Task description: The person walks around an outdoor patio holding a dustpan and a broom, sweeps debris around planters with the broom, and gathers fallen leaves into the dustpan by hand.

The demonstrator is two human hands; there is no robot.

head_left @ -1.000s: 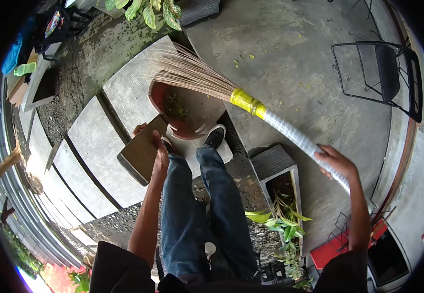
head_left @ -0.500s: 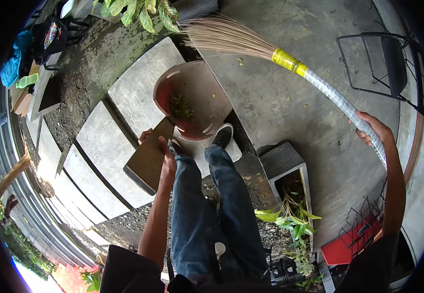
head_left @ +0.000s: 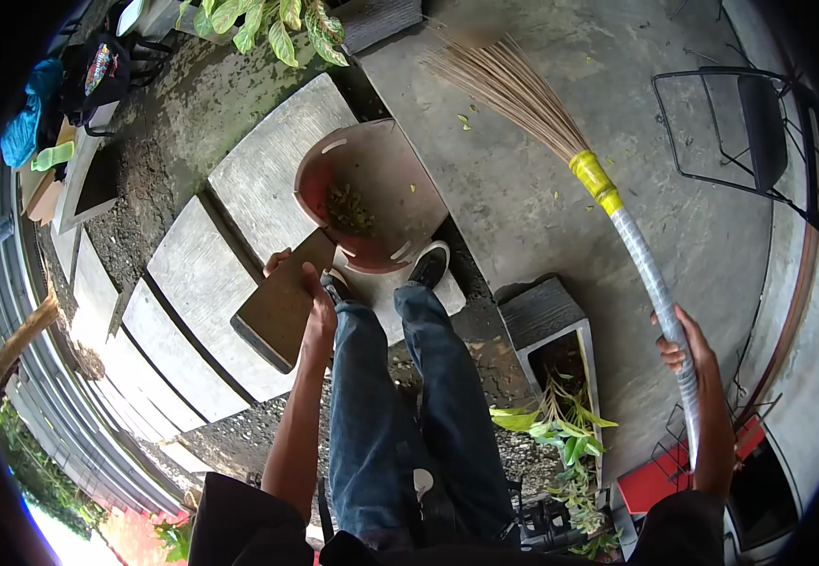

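My right hand [head_left: 690, 345] is wrapped around the silver-wrapped handle of a stick broom [head_left: 634, 241]. Yellow tape binds its thin bristles, which spread over the concrete at the top centre. My left hand [head_left: 317, 300] grips a flat brown rectangular board [head_left: 283, 304] with a dark edge, fingers over the far side and thumb on top. Touching or just beside the board is a brown tub [head_left: 407, 156] with slotted handholds, holding a small heap of leaves [head_left: 348, 209]. Several loose leaves lie on the concrete near the bristles.
My shoes stand at the tub's near edge on pale paving slabs [head_left: 183, 259]. A grey planter [head_left: 546, 316] with plants is right of my legs. A black metal chair [head_left: 763, 132] stands at upper right, a red chair [head_left: 654, 488] at lower right. Leafy plants hang at the top.
The broom has swung: its bristles moved right, off the slab edge onto the concrete, and my right hand came lower and toward me. The board shifted slightly left and down.
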